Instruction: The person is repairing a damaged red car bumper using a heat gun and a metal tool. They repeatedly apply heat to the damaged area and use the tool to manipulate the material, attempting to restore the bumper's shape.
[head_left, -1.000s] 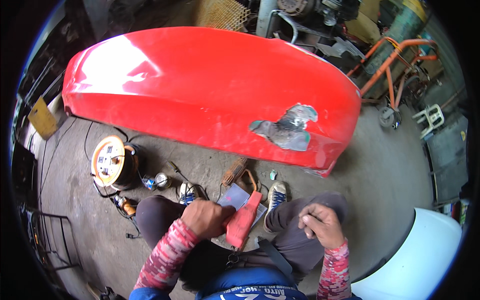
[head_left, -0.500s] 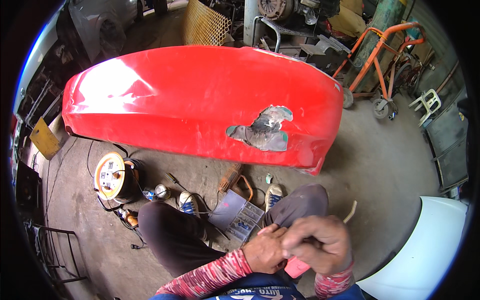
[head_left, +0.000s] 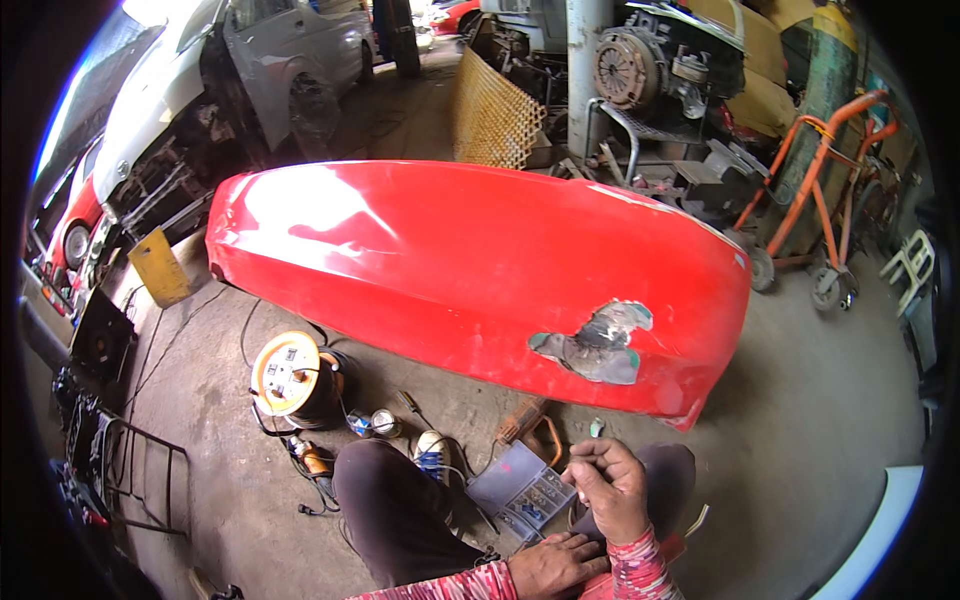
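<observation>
Beside the left hand (head_left: 556, 568), red tool (head_left: 598, 587) mostly hidden; right fingers (head_left: 592, 484) together, left's unclear

Red object (head_left: 597, 588) (mostly hidden, shape unclear) by the left hand (head_left: 556, 567)

Comprises a grey concrete floor (head_left: 820, 400), stained in patches and marked by dark lines at left. Includes, at the rear, a silver van (head_left: 285, 45) beside a dark column (head_left: 403, 40) and a pale post (head_left: 588, 90); at right, an orange trolley (head_left: 815, 168) and white chair (head_left: 912, 262). Brightens toward the upper left.
</observation>
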